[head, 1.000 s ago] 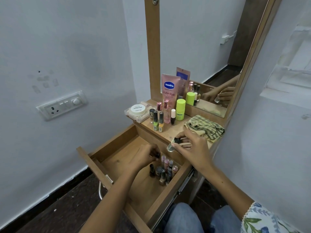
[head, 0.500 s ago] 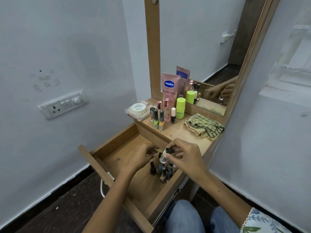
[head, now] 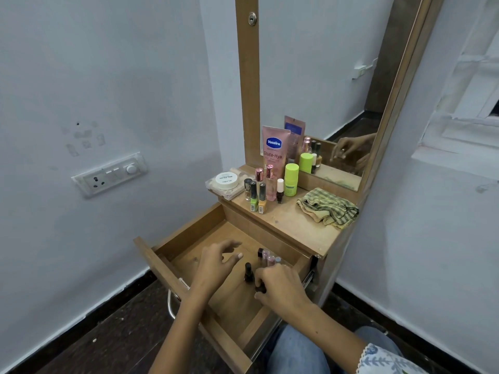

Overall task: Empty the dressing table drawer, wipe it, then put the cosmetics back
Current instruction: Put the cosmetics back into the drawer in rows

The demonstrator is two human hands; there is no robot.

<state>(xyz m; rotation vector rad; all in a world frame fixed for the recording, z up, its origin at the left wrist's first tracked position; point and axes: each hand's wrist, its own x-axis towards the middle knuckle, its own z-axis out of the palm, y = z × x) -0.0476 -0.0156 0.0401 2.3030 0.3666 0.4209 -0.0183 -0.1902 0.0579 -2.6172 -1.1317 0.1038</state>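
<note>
The wooden drawer (head: 189, 238) of the dressing table is pulled out. Several small cosmetic bottles (head: 268, 259) stand together at its right side. My right hand (head: 282, 288) is low inside the drawer, fingers curled on a small dark-capped bottle (head: 260, 289) among them. A black nail polish bottle (head: 248, 271) stands free between my hands. My left hand (head: 216, 263) hovers over the drawer's middle with fingers spread, holding nothing. On the tabletop (head: 294, 228) stand a pink Vaseline tube (head: 274, 149), a green bottle (head: 291, 179) and several nail polishes (head: 258, 195).
A checked cloth (head: 328, 207) lies crumpled on the right of the tabletop. A white round jar (head: 226, 180) rests on a clear packet at the left corner. The mirror (head: 324, 76) rises behind. A wall socket (head: 110, 175) is to the left. My knees sit under the drawer's front.
My right hand carried a small bottle from the tabletop edge down into the drawer among the others. My left hand let go of the bottles and lifted, fingers spreading.
</note>
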